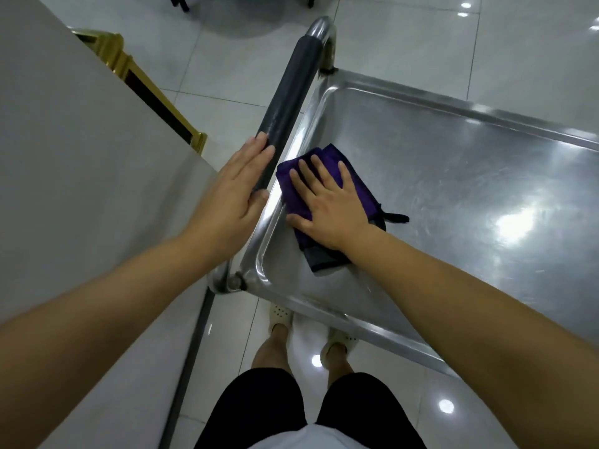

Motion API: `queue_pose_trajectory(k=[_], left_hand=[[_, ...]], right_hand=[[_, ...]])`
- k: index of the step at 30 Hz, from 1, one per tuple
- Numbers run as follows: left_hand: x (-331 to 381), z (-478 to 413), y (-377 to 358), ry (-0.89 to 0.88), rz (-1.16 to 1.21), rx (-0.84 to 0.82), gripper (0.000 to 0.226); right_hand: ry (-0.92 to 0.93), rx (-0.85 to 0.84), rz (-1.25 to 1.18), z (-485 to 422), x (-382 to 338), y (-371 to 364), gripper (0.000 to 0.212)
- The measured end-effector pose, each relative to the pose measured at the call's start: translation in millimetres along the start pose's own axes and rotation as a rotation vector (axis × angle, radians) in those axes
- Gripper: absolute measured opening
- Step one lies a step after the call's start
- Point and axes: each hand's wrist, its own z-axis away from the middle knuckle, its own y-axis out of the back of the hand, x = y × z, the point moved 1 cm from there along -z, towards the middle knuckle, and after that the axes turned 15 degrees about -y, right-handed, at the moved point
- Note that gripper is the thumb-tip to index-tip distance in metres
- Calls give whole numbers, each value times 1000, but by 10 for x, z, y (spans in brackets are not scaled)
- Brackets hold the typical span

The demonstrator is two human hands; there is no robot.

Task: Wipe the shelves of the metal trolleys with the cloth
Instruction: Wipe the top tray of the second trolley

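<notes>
The metal trolley's top shelf (453, 176) is a shiny steel tray filling the right of the view. A folded purple cloth (291, 176) with a dark edge and a small loop lies on the shelf's near left corner. My right hand (327, 205) presses flat on the cloth, fingers straight and spread. My left hand (233, 192) rests against the black padded handle (288, 102) of the trolley, its fingers straight along the grip and the thumb at the grip's near end.
A grey counter or wall surface (81, 176) stands close on the left, with a gold-trimmed frame (136, 79) behind it. The floor (227, 59) is glossy white tile. My feet in pale shoes stand under the shelf's near edge. Chair castors show at the top.
</notes>
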Motion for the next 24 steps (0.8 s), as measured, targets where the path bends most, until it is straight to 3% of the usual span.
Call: queue_pose_trajectory(k=[15,24], left_hand=[[3,-31,-48,-5,7,67,52],[-56,-55,-35,-34,65,15,53]], right_hand=[[101,10,-8,1154,-804,-341,78],[61,28,132,1864,61,-415,71]])
